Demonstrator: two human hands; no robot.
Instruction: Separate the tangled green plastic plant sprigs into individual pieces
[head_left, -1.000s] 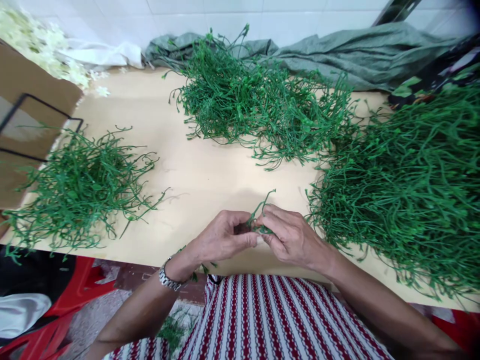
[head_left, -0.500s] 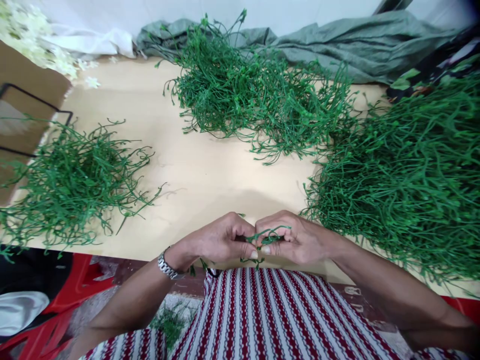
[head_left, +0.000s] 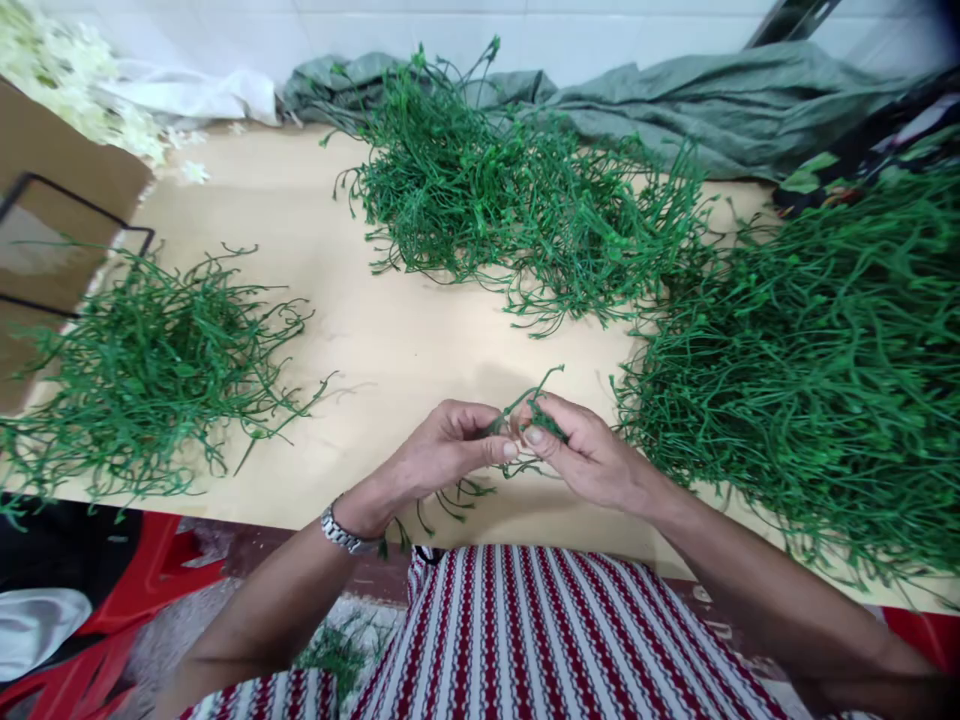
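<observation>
My left hand (head_left: 442, 455) and my right hand (head_left: 581, 450) meet over the near edge of a pale wooden table (head_left: 405, 340). Both pinch the same small green plastic sprig (head_left: 529, 405), whose thin stems stick up between the fingertips and hang down below my left hand. A metal watch (head_left: 341, 530) sits on my left wrist. A big heap of green stems (head_left: 817, 370) lies just right of my right hand. A flatter pile of stems (head_left: 150, 370) lies to the left.
A third tangled pile of green stems (head_left: 517, 205) sits at the back centre, with a grey-green cloth (head_left: 720, 105) behind it. White flowers (head_left: 82, 95) and a brown cardboard box (head_left: 45, 220) stand at the far left. Red plastic furniture (head_left: 142, 600) is below the table edge.
My hands have lifted slightly away from my body and turned the sprig, so its stems now point upward again and others dangle below my left hand.
</observation>
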